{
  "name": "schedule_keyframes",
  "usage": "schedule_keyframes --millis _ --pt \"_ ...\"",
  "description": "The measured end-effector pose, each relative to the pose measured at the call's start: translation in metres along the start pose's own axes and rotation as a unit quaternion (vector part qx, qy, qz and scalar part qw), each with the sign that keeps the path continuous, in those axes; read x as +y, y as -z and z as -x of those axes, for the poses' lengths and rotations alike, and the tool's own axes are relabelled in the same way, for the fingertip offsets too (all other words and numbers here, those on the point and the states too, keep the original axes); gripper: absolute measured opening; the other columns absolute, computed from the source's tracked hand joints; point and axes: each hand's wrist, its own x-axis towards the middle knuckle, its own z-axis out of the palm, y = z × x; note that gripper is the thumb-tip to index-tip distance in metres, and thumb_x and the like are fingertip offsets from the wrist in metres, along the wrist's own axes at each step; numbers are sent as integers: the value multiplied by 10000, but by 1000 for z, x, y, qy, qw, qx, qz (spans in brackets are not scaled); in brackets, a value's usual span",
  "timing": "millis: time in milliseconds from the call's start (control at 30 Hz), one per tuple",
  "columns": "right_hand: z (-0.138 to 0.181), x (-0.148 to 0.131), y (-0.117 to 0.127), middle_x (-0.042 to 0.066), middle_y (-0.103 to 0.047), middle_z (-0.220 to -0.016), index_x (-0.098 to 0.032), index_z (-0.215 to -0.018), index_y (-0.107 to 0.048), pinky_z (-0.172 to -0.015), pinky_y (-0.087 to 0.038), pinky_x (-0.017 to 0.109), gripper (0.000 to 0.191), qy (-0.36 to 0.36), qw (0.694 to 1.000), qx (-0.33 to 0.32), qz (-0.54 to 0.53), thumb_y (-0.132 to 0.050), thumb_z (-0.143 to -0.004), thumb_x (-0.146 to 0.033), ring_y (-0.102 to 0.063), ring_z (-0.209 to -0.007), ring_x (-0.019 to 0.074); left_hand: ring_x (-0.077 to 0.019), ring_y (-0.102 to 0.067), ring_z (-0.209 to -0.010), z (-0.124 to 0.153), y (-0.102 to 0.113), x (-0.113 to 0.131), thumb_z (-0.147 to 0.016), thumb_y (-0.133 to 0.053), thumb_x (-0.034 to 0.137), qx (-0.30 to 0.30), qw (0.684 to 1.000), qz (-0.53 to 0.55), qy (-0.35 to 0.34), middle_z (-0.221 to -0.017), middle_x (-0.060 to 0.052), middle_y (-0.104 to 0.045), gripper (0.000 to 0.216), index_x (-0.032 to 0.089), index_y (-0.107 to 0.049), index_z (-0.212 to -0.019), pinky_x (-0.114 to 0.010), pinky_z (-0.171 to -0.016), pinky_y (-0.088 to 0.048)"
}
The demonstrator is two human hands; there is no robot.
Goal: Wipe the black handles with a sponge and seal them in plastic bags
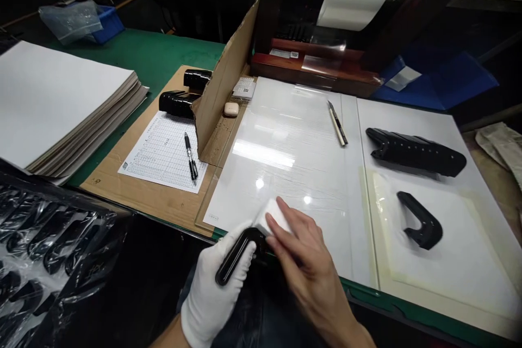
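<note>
At the desk's (285, 136) near edge, the white-gloved left hand (212, 293) is grasping a glossy black curved plastic part (234, 255), while the bare right hand (310, 261) is pressing a white pad (271, 216) (soft-looking, rectangular) against it.

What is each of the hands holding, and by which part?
The gloved left hand grips a black plastic part around its lower end. The bare right hand presses a white pad from above.
</note>
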Motion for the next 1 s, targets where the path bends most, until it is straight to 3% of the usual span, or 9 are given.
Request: schedule_keyframes --millis 133,267,333,400,533,633,733,900,1000 --pt "4 -4 -3 154 -438 -1559 -239 -1405 -567 -962 -483 546 481 35 999 6 8 -551 -960 -55 -446 -1330 316 -210 -752 -838 1 -1 0 -983 -561 365 7 1000 18 -22 -998 -88 -780 320 163 -735 -1159 -258 -793 -620" --pt "10 -8 -4 129 -444 -1558 -287 -1443 -533 -982 -486 542 494 -32 999 21 16 -533 -990 -92 -470 -1319 289 -232 -703 -1143 2 2 -3 -980 -596 311 24 999 -16 -29 -1240 -101 -729 383 184 -638 -1339 -277 -1029 -542" --pt "3 -7 -7 125 -442 -1561 -284 -1428 -555 -985 -478 551 484 -16 1000 18 14 -539 -984 -91 -468 -1320 299 -224 -701 -1157 3 4 -4 -986 -589 299 24 999 -9 -42 -1270 -92 -722 402 199 -613 -1374 -251 -1012 -550" --pt "-20 -1 -12 102 -476 -1541 -299 -1369 -617 -1001 -464 572 406 -31 999 12 -1 -554 -996 -153 -477 -1307 308 -210 -708 -1146 5 7 -2 -986 -595 294 31 998 -6 -50 -1267 -70 -728 396 220 -616 -1374 -229 -1003 -552" --pt "-90 22 -9 77 -480 -1541 -309 -1330 -647 -1139 -357 610 356 -153 983 -2 -99 -618 -990 -410 -409 -1415 306 -180 -685 -1189 9 13 14 -973 -635 293 75 997 7 -31 -1278 -1 -729 349 285 -658 -1321 -195 -1050 -515" --pt "-113 28 5 57 -444 -1569 -307 -1320 -655 -1212 -254 594 398 -149 981 20 -124 -652 -959 -475 -308 -1491 291 -185 -705 -1153 11 17 28 -948 -675 321 106 994 32 -21 -1232 9 -751 313 280 -698 -1257 -187 -1012 -546" --pt "-75 22 16 38 -531 -1498 -315 -1272 -687 -1188 -332 557 288 -124 982 96 -107 -605 -1003 -375 -402 -1434 261 -186 -719 -1124 9 16 34 -939 -685 323 110 993 31 -33 -1213 4 -759 303 269 -708 -1236 -197 -1006 -557" --pt "80 24 12 52 -723 -1173 -262 -1206 -709 -920 -548 403 365 -39 980 197 -14 -586 -930 -58 -618 -1139 239 -172 -716 -1125 0 2 38 -945 -671 353 68 996 -6 -51 -1199 -3 -762 295 248 -712 -1217 -176 -1015 -538" --pt "153 28 10 47 -745 -983 -267 -1080 -754 -816 -553 365 260 -168 938 302 10 -612 -928 -111 -661 -984 243 -185 -720 -1118 -1 -12 47 -950 -661 384 15 999 -7 -34 -1191 -23 -764 328 238 -697 -1242 -200 -1013 -548"
